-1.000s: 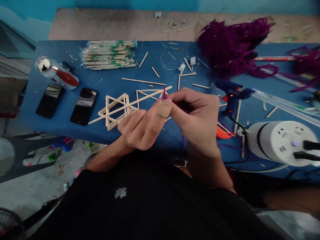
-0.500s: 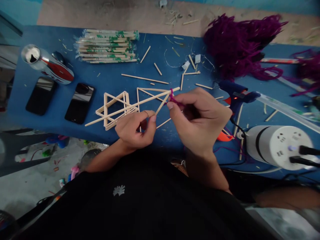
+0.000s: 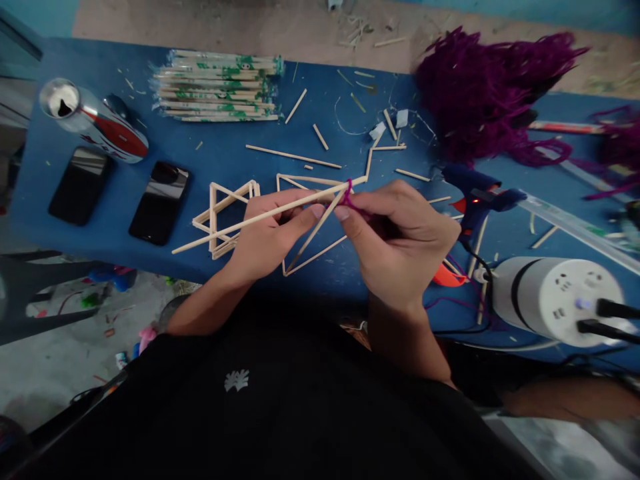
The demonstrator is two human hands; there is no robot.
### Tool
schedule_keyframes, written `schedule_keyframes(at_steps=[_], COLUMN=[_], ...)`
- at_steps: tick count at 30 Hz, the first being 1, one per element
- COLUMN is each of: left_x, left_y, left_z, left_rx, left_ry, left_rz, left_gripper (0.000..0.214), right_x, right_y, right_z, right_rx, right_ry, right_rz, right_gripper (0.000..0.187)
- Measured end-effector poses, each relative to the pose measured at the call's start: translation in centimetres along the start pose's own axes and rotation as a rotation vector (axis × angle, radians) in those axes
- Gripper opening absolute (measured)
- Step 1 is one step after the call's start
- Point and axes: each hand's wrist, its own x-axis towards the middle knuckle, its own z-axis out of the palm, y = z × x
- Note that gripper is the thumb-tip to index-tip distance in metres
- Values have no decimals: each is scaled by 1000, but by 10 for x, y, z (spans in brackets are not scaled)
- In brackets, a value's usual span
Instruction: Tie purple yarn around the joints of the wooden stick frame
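My left hand (image 3: 270, 233) is closed in a pinch, its thumb tip beside a short bit of purple yarn at the tied corner. A long wooden stick (image 3: 215, 235) passes over its fingers. My right hand (image 3: 400, 237) pinches the purple yarn (image 3: 349, 190), which loops around the sticks where they meet. Below the long stick, a thin triangular stick frame (image 3: 315, 259) spreads between my hands. A star-shaped stick frame (image 3: 213, 217) lies left of my left hand, partly covered by it.
Packed sticks (image 3: 220, 87) lie at the back. A can (image 3: 95, 120) and two phones (image 3: 159, 203) stand left. Right are a purple yarn heap (image 3: 480, 93), a blue glue gun (image 3: 470, 190) with a lit light, and a white power socket tower (image 3: 555, 297). Stick offcuts (image 3: 295, 157) are scattered about.
My left hand has moved up and right from lower on the sticks to the yarn-wrapped corner, its fingers now behind the long stick. My right hand keeps its pinch there.
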Motion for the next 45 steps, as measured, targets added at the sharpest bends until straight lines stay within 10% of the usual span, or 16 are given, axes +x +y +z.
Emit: schedule_keyframes(at_steps=[40,45], left_x=[44,49], left_y=[2,-18], left_z=[-4,-9], left_rx=[-359,-55], left_ry=[-172,-40], left_rz=[110,271], left_gripper=[41,50], right_x=[37,37], right_y=[-29,-25], right_z=[-4,-2], right_rx=[-49,53], right_ry=[-117,-111], right_rz=[27,44], right_gripper=[9,7])
